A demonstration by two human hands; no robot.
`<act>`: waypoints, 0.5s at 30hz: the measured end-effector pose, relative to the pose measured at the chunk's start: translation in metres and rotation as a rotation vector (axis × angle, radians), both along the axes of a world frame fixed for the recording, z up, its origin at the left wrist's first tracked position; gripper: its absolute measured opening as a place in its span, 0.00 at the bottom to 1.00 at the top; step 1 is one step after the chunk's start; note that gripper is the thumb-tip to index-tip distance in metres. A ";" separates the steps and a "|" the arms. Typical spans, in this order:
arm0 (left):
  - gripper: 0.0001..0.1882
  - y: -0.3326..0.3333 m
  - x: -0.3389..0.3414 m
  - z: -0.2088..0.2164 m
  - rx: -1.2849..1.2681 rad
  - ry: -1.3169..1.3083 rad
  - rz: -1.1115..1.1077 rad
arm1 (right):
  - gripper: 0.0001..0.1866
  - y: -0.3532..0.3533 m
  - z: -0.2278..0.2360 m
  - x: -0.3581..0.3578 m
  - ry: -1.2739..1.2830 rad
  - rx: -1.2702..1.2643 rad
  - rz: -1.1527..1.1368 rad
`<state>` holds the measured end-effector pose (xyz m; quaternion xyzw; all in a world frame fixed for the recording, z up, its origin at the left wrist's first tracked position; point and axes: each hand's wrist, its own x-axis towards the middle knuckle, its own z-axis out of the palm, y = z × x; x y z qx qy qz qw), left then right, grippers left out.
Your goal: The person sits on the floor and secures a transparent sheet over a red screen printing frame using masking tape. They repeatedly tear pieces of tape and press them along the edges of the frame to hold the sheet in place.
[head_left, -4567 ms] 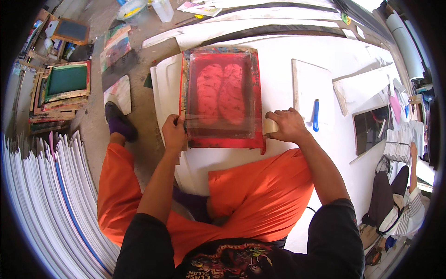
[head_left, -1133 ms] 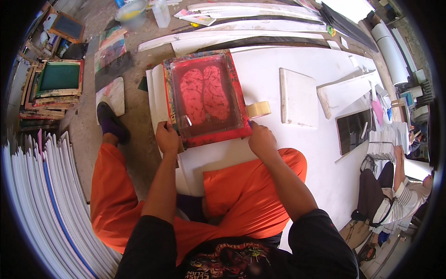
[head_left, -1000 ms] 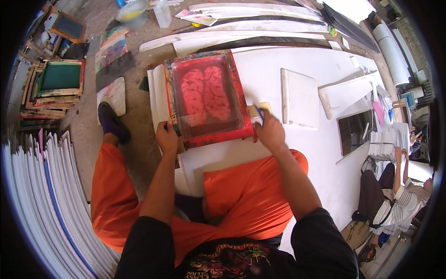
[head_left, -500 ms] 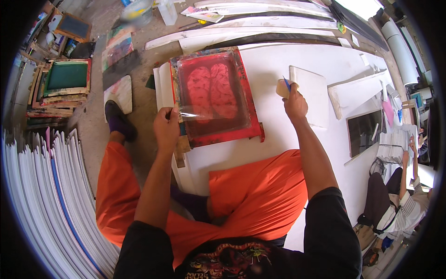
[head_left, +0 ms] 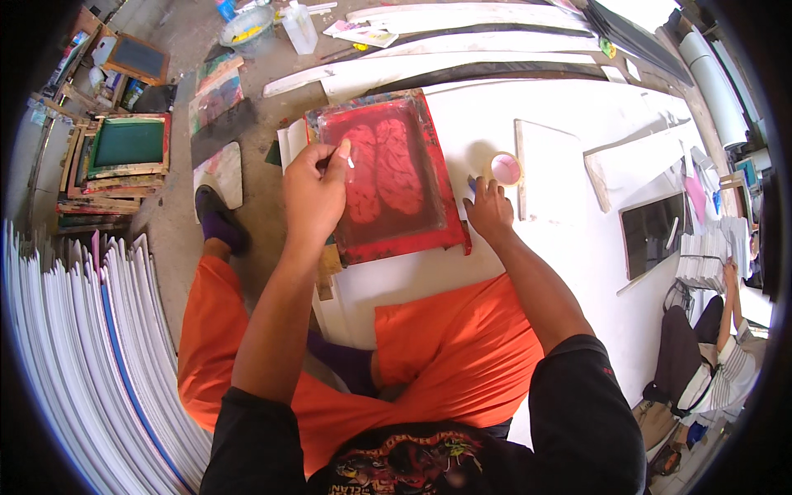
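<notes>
In front of me lies a screen printing frame [head_left: 454, 219], its wood stained red, with two sole-shaped patterns on its mesh [head_left: 398, 177]. Above the frame's left side, my left hand [head_left: 318, 194] is closed in a pinch on a piece of clear tape [head_left: 351, 162], seen mostly as a glint. My right hand [head_left: 492, 213] is low over the white board right of the frame, fingers pointing down and closed around a small blue cutter [head_left: 473, 183], mostly hidden. Just beyond its fingertips a tape roll [head_left: 505, 169] rests on the board.
The large white board [head_left: 569, 264] carries a pale panel [head_left: 549, 173] and a dark plate [head_left: 652, 235]. Stacked sheets [head_left: 66, 355] stand at left, below piled frames [head_left: 128, 144]. A bucket [head_left: 247, 31] and bottle [head_left: 299, 29] are far off. Another person [head_left: 701, 346] sits at right.
My left hand has risen from the frame's left edge to over the mesh, lifting the tape strip. My right hand has come down and left, leaving the tape roll on the board.
</notes>
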<state>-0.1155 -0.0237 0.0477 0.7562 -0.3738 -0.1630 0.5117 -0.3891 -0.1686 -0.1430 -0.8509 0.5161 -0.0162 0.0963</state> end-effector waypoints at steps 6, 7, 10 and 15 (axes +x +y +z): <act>0.17 -0.012 0.009 0.026 -0.032 -0.016 -0.011 | 0.46 0.059 0.052 0.079 -0.718 0.168 0.290; 0.17 -0.015 0.015 0.023 -0.055 -0.020 -0.027 | 0.50 0.070 0.053 0.094 -0.802 0.126 0.290; 0.18 -0.016 0.018 0.030 -0.098 0.054 -0.021 | 0.57 0.093 0.051 0.141 -0.974 0.061 0.235; 0.16 -0.009 0.027 0.037 -0.113 0.292 0.022 | 0.39 0.116 0.042 0.195 -1.264 0.178 0.054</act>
